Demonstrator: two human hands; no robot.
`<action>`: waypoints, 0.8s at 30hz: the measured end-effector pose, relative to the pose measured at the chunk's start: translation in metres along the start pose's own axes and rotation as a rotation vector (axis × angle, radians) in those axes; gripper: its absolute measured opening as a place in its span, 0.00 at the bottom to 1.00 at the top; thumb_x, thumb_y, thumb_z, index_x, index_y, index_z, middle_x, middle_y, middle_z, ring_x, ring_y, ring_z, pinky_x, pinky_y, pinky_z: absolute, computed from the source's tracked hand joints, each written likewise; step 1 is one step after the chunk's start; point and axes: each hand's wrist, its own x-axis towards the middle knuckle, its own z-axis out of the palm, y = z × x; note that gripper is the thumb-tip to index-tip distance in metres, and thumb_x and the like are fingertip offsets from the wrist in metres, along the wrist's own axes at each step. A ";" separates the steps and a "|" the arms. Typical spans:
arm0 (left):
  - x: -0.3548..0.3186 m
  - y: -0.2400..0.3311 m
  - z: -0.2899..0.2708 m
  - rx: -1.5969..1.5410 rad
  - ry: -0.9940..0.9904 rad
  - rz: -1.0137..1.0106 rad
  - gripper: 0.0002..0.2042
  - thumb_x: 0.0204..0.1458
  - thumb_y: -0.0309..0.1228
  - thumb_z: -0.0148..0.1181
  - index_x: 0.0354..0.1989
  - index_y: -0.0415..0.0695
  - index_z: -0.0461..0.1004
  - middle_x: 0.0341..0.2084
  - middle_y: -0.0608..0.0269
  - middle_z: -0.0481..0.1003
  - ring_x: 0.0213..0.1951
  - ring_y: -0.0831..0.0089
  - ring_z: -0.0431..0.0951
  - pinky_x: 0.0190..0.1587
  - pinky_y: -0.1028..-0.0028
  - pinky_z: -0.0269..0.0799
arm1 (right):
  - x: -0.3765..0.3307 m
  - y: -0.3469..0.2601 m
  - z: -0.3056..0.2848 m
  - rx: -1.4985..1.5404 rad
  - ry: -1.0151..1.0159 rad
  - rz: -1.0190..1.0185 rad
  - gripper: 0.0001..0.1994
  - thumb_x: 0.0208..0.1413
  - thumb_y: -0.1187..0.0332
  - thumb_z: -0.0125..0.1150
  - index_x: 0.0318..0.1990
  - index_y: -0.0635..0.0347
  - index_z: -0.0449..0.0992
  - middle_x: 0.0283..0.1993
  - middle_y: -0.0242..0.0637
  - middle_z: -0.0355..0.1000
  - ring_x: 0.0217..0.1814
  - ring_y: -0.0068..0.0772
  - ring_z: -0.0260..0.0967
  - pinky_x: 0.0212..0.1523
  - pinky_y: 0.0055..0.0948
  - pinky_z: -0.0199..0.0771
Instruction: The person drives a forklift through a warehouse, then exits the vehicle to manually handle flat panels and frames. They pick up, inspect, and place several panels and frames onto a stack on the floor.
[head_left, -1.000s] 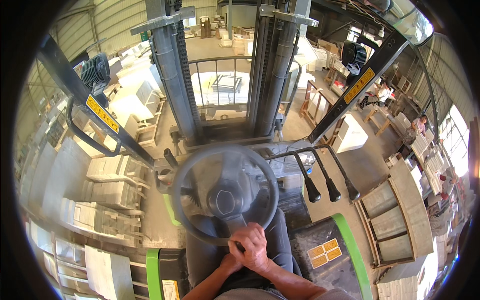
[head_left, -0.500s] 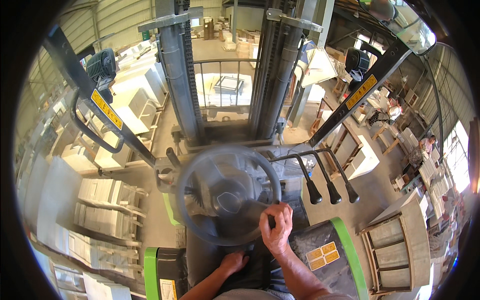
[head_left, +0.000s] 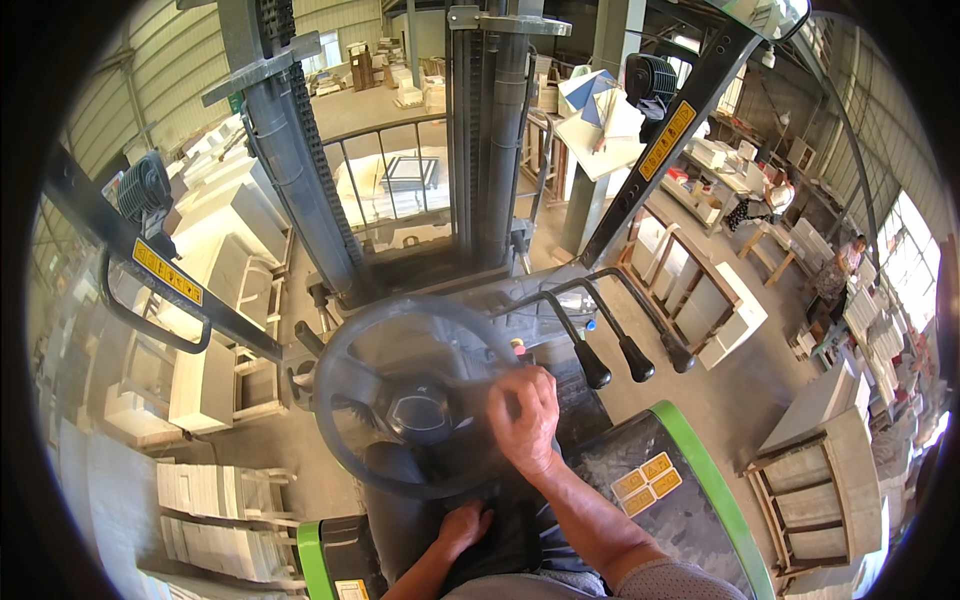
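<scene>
A black steering wheel (head_left: 330,440) stands in front of me, its spokes smeared by motion. My right hand (head_left: 524,418) is closed at its right side, fingers curled round the grip there; the hand hides the part it holds. My left hand (head_left: 466,526) rests on my lap below the wheel, holding nothing, its fingers loosely apart. Right of the wheel, several black-knobbed levers (head_left: 594,366) rise from the dash, untouched. Ahead stands the forklift's dark mast (head_left: 300,170), with chains along its uprights.
Pale slabs and crates (head_left: 215,385) line the left side. To the right are a wooden frame with panels (head_left: 690,285) and a slatted crate (head_left: 800,490). Two people (head_left: 765,205) are at benches farther right. A metal railing (head_left: 390,170) crosses beyond the mast.
The mast and dash have shifted left in the view, while the slab stacks at left sit lower. My right hand has moved slightly up and left with the wheel; my left stays on my lap.
</scene>
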 end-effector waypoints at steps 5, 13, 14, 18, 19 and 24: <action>0.133 -0.067 -0.086 0.059 -0.058 -0.009 0.18 0.60 0.44 0.53 0.45 0.42 0.76 0.40 0.43 0.78 0.41 0.44 0.79 0.44 0.51 0.76 | 0.069 0.066 0.131 0.011 -0.004 0.003 0.12 0.43 0.81 0.65 0.36 0.59 0.73 0.37 0.39 0.72 0.41 0.49 0.70 0.48 0.42 0.69; 0.338 -0.130 -0.205 0.066 -0.008 0.015 0.18 0.60 0.44 0.53 0.44 0.41 0.76 0.36 0.42 0.79 0.37 0.44 0.80 0.40 0.50 0.77 | 0.196 0.171 0.302 0.040 -0.054 0.036 0.12 0.43 0.81 0.65 0.36 0.60 0.73 0.37 0.39 0.73 0.41 0.48 0.70 0.48 0.42 0.69; 0.367 -0.139 -0.220 0.070 -0.008 0.016 0.18 0.60 0.44 0.53 0.44 0.41 0.76 0.36 0.42 0.79 0.37 0.44 0.80 0.40 0.51 0.77 | 0.213 0.187 0.325 0.032 -0.053 0.023 0.12 0.44 0.80 0.66 0.36 0.59 0.73 0.37 0.39 0.73 0.41 0.48 0.70 0.48 0.42 0.69; 0.463 -0.174 -0.273 0.070 -0.012 0.008 0.18 0.60 0.44 0.53 0.44 0.41 0.76 0.36 0.42 0.79 0.37 0.44 0.81 0.41 0.51 0.77 | 0.266 0.246 0.410 0.026 -0.056 0.031 0.12 0.44 0.78 0.68 0.37 0.59 0.73 0.35 0.39 0.72 0.39 0.47 0.70 0.47 0.43 0.68; 0.487 -0.181 -0.286 0.080 -0.006 0.018 0.18 0.60 0.44 0.53 0.45 0.41 0.76 0.36 0.42 0.79 0.37 0.44 0.81 0.41 0.51 0.77 | 0.280 0.261 0.429 0.025 -0.054 0.039 0.12 0.44 0.78 0.68 0.37 0.59 0.73 0.36 0.39 0.72 0.40 0.47 0.70 0.47 0.43 0.68; 0.619 -0.224 -0.370 0.057 -0.025 -0.008 0.18 0.60 0.45 0.53 0.45 0.41 0.76 0.36 0.42 0.79 0.38 0.44 0.80 0.41 0.51 0.77 | 0.359 0.332 0.549 0.024 -0.060 0.035 0.13 0.44 0.78 0.68 0.37 0.59 0.73 0.37 0.39 0.72 0.40 0.47 0.70 0.47 0.43 0.68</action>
